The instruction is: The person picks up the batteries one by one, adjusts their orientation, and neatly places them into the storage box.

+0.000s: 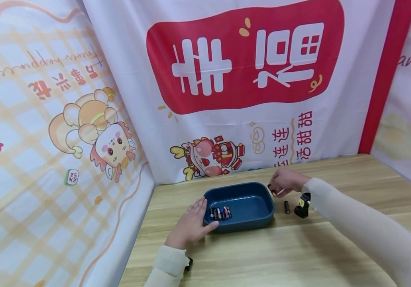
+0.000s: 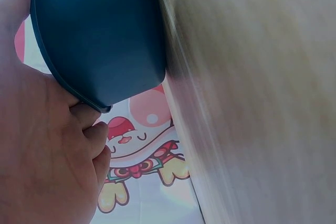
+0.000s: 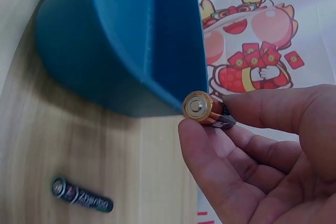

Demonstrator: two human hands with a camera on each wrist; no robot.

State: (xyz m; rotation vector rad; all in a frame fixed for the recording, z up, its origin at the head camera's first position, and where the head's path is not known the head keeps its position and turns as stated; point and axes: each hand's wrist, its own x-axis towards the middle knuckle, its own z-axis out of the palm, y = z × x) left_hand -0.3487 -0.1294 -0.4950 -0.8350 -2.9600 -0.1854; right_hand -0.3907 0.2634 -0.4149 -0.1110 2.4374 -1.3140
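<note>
A dark blue rectangular bin (image 1: 242, 228) stands on the table, several small batteries (image 1: 220, 213) lying together at its left end. My left hand (image 1: 191, 221) rests against that end, fingers along the left rim and thumb at the front edge. Beyond the bin's right end, my right hand (image 1: 287, 181) pinches a copper-and-black battery (image 3: 202, 109) between thumb and fingers. In the right wrist view its flat end faces the camera, close beside the bin's rim. A black battery (image 1: 286, 207) lies on the table just right of the bin.
The wooden table (image 1: 255, 259) meets a printed cloth backdrop (image 1: 130, 59) at the back and left. A small black wrist device (image 1: 301, 207) hangs below the right sleeve. Another printed cloth (image 1: 406, 131) borders the right side.
</note>
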